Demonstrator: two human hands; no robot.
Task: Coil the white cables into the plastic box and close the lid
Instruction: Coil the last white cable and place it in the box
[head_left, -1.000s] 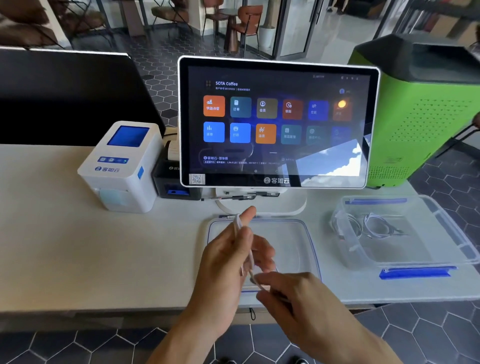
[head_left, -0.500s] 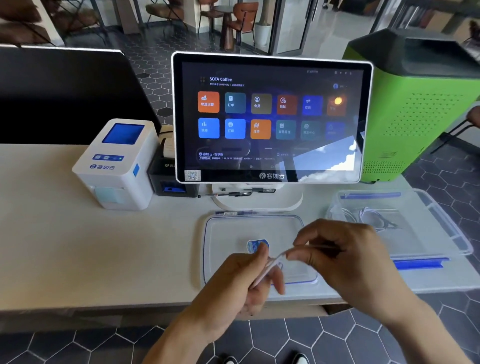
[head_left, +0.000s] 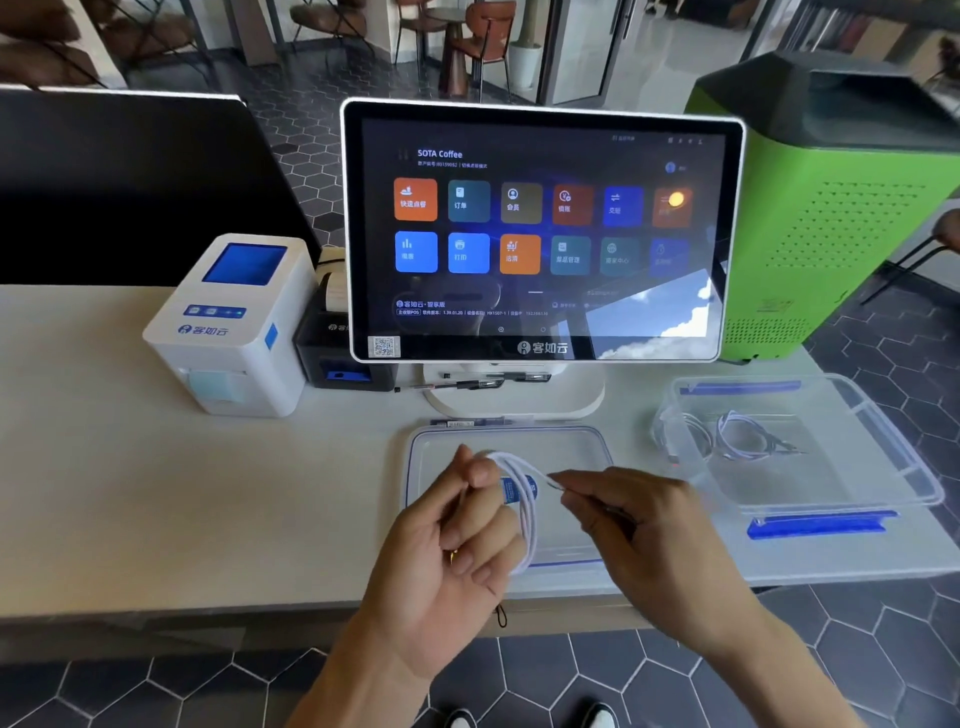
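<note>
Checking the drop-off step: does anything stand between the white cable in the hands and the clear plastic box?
Nothing visible does. The looped white cable, held by the left hand and right hand, hangs over the clear lid; the open clear plastic box sits to its right, uncovered.

Plastic box (head_left: 883, 447) open-topped — monitor (head_left: 540, 234) behind.

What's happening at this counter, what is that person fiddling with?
A person is winding a white cable into loops around the left hand, while the right hand pinches its free end. The clear plastic box sits open on the right with other coiled cables already inside. Its lid lies flat on the counter under the hands, not yet on.
</note>
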